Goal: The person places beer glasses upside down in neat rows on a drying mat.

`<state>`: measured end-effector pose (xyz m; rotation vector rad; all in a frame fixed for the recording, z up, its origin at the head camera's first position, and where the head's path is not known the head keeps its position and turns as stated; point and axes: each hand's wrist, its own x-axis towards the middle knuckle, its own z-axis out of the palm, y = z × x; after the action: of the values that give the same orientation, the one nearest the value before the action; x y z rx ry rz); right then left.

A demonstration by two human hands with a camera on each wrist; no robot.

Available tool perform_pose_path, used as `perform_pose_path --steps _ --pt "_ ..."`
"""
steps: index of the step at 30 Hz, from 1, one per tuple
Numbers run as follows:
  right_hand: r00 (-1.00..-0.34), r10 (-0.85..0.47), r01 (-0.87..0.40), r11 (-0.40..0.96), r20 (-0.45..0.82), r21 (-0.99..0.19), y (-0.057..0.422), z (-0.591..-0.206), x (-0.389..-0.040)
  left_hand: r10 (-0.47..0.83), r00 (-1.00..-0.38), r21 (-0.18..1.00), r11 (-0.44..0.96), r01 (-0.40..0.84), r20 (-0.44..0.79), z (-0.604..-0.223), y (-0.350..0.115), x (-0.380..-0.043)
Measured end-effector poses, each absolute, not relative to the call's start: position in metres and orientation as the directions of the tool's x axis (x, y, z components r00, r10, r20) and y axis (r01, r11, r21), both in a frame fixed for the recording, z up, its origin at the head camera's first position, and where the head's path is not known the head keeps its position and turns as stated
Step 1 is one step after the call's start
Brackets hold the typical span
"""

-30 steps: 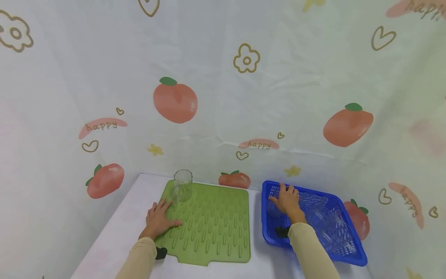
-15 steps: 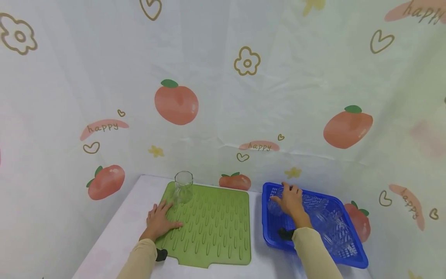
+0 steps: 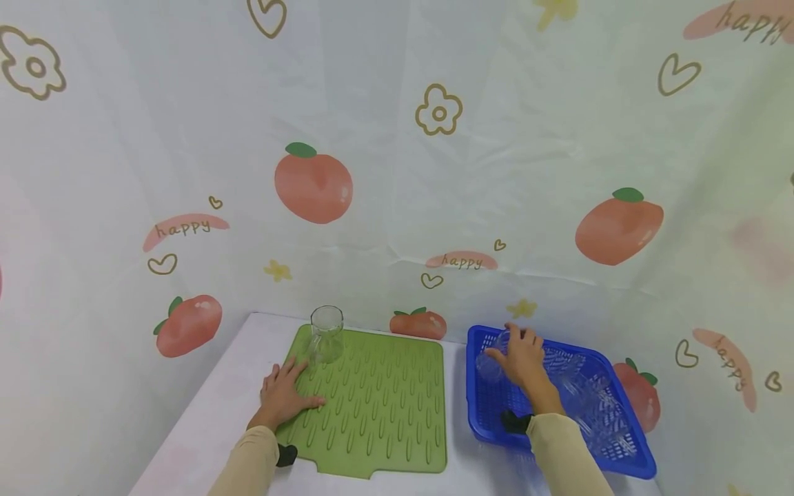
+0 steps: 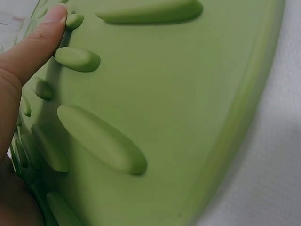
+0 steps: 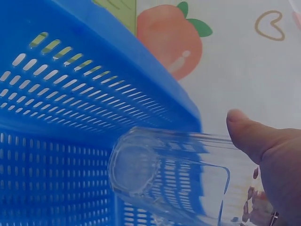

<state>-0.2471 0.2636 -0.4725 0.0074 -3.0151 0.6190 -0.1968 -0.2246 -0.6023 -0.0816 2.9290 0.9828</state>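
Observation:
My left hand [image 3: 285, 396] rests with spread fingers on the left edge of a green ridged mat [image 3: 378, 406]; its thumb [image 4: 35, 44] touches the ridges. Upright on the mat's far left corner stands a clear glass mug [image 3: 327, 336]. My right hand [image 3: 524, 358] is inside the blue basket [image 3: 474, 386], at its far left part. It holds a clear drinking glass [image 5: 160, 174], tilted on its side, thumb along one side and fingers seen through the glass. Whether this glass has a handle I cannot tell.
More clear glasses [image 3: 595, 413] lie in the right part of the basket, overlapping each other. Mat and basket sit side by side on a white table [image 3: 205, 413]. A printed white cloth [image 3: 384, 172] hangs close behind them.
My right hand has shifted slightly right and back within the basket, and the glass at its fingers has tilted up. My left hand and the mug on the mat stay put.

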Motion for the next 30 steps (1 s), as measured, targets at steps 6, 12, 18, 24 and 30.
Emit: perform_pose_path --steps 6,12,18,24,30 --pt "-0.997 0.009 -0.026 0.908 0.082 -0.419 0.265 -0.467 -0.243 -0.033 -0.997 0.597 0.8 -0.067 -0.067 -0.603 -0.224 -0.198" --pt "-0.994 0.018 -0.027 0.907 0.104 -0.421 0.265 -0.462 -0.237 -0.032 -0.997 0.596 0.801 -0.064 -0.064 -0.605 -0.225 -0.199" --pt "-0.987 0.012 -0.059 0.897 0.159 -0.437 0.263 -0.456 -0.227 -0.031 -0.997 0.595 0.801 -0.065 -0.067 -0.604 -0.227 -0.199" --pt "-0.97 0.014 -0.103 0.879 0.243 -0.465 0.26 -0.452 -0.217 -0.032 -0.997 0.592 0.803 -0.071 -0.075 -0.605 -0.228 -0.199" --pt "-0.96 0.021 -0.12 0.87 0.28 -0.478 0.26 -0.446 -0.209 -0.03 -0.997 0.608 0.791 -0.07 -0.076 -0.603 -0.225 -0.197"
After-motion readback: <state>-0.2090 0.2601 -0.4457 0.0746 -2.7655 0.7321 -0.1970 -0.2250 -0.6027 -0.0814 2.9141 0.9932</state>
